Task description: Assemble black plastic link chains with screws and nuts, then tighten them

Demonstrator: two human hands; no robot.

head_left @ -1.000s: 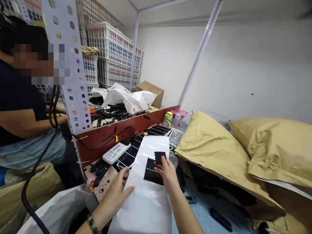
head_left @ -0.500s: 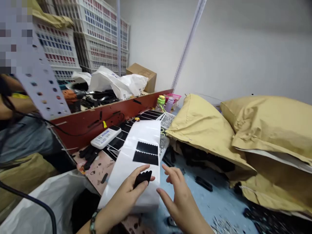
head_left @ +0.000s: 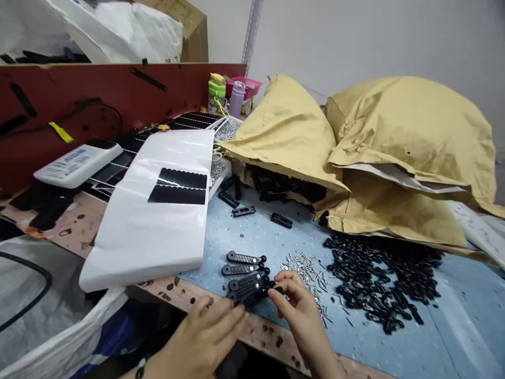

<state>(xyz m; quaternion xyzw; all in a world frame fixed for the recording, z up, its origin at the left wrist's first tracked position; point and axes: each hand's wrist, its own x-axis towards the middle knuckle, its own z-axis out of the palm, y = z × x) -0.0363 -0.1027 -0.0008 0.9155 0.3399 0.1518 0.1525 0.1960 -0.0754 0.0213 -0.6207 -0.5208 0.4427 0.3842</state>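
Blue bench [head_left: 260, 237] beneath our grip. White sheet [head_left: 158, 231] ahead-left; our hands just came off it, so work now sits at bench edge. Left hand [head_left: 205, 337] curled, right hand [head_left: 295, 300] narrowed, hold: cannot tell. Black levers [head_left: 244, 282] just ahead, between both.

No wording can be read with certainty: the blue and dark print on the white rectangular case [head_left: 78, 164] is blurred, and the white plastic sack [head_left: 138, 32] bears only small, illegible dark marks.
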